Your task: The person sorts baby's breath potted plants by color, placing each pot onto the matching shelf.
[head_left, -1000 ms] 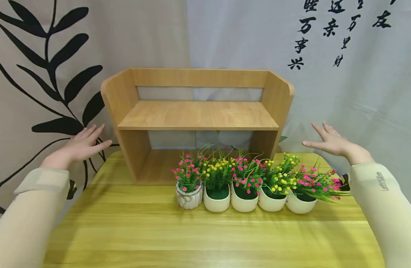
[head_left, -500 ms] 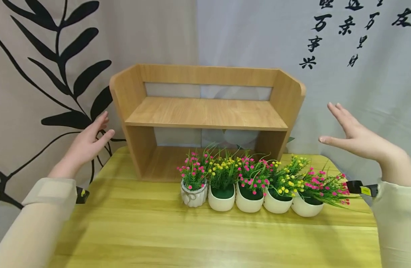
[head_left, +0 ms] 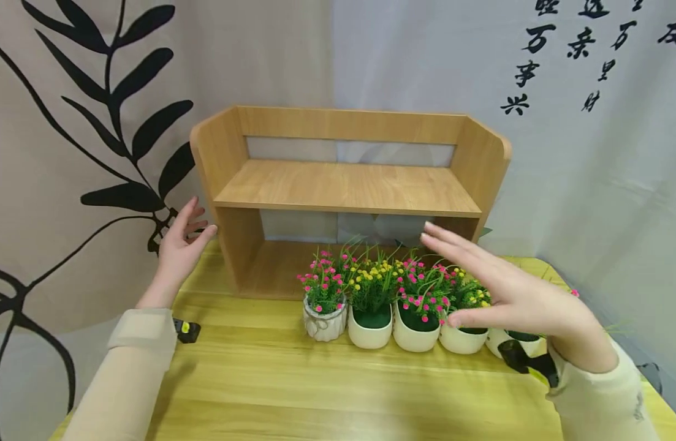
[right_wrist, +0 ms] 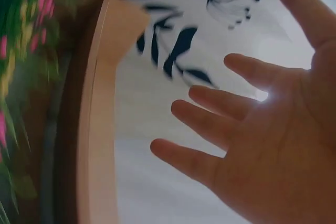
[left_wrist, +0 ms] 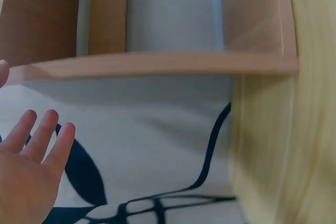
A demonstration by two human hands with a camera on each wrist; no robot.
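A two-tier wooden shelf [head_left: 349,208] stands on the table. Beside its left side panel is my left hand [head_left: 179,257], fingers spread loosely, holding nothing; in the left wrist view the same hand [left_wrist: 31,177] is apart from the wood. My right hand [head_left: 514,294] hovers over the right-hand plants, fingers extended and palm bare in the right wrist view. Several potted artificial flowers line up before the shelf: a grey pot with pink flowers [head_left: 324,321], then white pots [head_left: 371,335] with yellow or pink blooms. The rightmost pot [head_left: 499,343] is mostly hidden behind my right hand.
The yellow wood-grain table [head_left: 293,392] extends in front of the pots. Behind the shelf hangs a pale curtain [head_left: 415,55] with black leaf prints and writing. Wrist cameras [head_left: 187,331] are strapped to both wrists.
My right hand has swung left from beyond the row's right end to over the right-hand pots. My left hand has come closer to the shelf's left side. The pots stay put.
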